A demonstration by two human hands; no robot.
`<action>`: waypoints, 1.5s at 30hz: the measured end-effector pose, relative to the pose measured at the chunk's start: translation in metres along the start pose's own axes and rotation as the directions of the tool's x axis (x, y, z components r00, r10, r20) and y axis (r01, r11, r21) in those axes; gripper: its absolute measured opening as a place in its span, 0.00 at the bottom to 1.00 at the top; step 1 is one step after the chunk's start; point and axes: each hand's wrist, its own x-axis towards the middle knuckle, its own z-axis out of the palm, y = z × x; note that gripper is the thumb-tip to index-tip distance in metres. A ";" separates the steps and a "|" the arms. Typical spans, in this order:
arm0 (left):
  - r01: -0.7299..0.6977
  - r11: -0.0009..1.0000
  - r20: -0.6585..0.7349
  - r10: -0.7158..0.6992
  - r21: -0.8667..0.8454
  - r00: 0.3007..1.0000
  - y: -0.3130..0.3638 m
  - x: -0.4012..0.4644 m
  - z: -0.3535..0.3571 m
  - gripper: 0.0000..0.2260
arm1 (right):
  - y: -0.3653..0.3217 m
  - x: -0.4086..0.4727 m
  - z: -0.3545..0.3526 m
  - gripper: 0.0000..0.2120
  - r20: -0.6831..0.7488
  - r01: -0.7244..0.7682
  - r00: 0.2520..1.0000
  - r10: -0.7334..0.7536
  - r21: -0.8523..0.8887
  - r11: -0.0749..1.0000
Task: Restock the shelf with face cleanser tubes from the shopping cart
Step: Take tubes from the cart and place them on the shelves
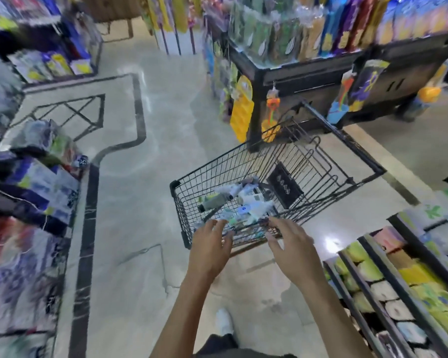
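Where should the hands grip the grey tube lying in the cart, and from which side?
Probably round the middle of the grey tube, coming straight down from above. It lies flat on top of the pile in the cart, with its dark cap towards the cart's left wall, so its long body is exposed while the wire sides block any sideways approach. The left hand hovers nearest, open.

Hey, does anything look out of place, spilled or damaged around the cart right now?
Nothing clearly spilled or damaged. The tubes lie jumbled in the shopping cart, pointing every way. Both hands hover open at its near rim. The image is blurred, so fine damage can't be judged.
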 end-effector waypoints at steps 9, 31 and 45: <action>-0.015 1.000 0.084 0.014 0.017 0.996 -0.045 0.062 0.007 0.19 | -0.026 0.068 0.025 0.21 0.055 -0.039 0.998 0.038 0.024 0.999; 0.234 0.954 0.281 -0.280 0.187 0.918 -0.075 0.265 0.120 0.20 | 0.076 0.335 0.092 0.23 0.465 -0.020 0.883 0.062 -0.096 0.995; 0.353 0.873 0.336 -0.462 0.337 0.821 -0.225 0.363 0.296 0.28 | 0.183 0.492 0.285 0.18 0.608 0.006 0.776 0.168 -0.274 0.962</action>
